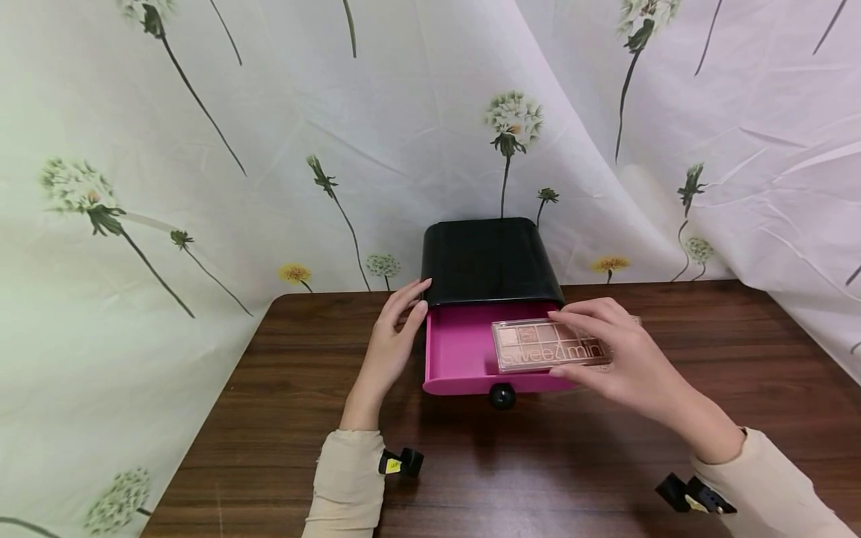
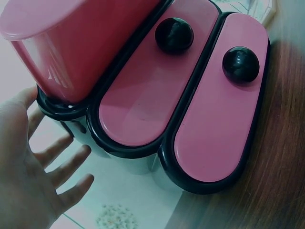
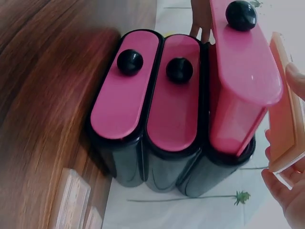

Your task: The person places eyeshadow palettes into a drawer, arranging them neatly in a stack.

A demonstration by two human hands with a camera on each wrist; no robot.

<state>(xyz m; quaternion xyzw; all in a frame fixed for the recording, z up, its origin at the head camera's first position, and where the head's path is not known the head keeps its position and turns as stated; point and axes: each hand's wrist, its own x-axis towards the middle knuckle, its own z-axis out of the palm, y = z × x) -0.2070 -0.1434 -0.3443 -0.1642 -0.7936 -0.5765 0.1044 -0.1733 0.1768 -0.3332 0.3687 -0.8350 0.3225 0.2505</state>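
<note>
A small black chest (image 1: pixel 489 261) with three pink drawers stands at the back of the table. Its top drawer (image 1: pixel 464 351) is pulled out, and the two lower drawers (image 2: pixel 138 100) are closed, each with a round black knob. My right hand (image 1: pixel 622 355) pinches an eyeshadow palette (image 1: pixel 531 345) between thumb and fingers, over the right part of the pulled-out drawer. In the head view, lettering shows on the palette's clear lid. My left hand (image 1: pixel 393 336) rests its fingertips at the chest's upper left side, the other fingers loosely spread in the left wrist view.
The dark wooden table (image 1: pixel 269 433) spreads around the chest. A white cloth with dandelion prints (image 1: pixel 403 134) hangs right behind it. On the table beside the chest, a clear plastic-looking item (image 3: pixel 74 198) shows in the right wrist view.
</note>
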